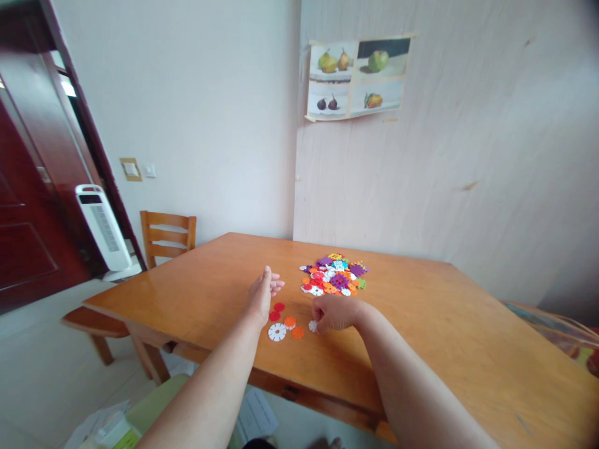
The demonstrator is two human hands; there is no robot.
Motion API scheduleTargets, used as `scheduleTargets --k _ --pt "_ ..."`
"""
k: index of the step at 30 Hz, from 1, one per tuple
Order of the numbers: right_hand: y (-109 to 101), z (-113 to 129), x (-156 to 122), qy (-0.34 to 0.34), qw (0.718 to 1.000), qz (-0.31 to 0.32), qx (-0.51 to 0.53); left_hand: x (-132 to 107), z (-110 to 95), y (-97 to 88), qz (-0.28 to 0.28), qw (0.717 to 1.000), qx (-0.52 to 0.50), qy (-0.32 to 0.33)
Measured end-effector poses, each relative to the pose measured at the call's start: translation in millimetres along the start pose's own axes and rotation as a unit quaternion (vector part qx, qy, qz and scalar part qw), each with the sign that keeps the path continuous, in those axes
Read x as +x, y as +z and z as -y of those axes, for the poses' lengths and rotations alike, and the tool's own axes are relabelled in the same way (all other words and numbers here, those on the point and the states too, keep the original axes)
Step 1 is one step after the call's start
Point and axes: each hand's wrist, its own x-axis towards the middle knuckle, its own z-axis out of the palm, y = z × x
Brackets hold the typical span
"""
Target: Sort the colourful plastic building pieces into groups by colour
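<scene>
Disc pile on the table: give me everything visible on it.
The disc pile is a loose, flat heap of small notched plastic discs, purple, orange, white, red, some blue and green, lying overlapped on the wooden table. No hand touches it; the right hand sits curled in front, the left hand open beside.

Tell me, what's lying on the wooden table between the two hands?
In the head view, flat toothed plastic discs lie between the left hand and the right hand: two red discs, two orange discs, one bigger white disc.
</scene>
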Motion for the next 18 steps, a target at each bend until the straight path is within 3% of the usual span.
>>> scheduleTargets --k 18 --pt "4.3 2.6 5.0 -0.011 0.998 -0.041 0.039 -2.0 -1.8 0.2 -0.003 1.000 -0.001 0.005"
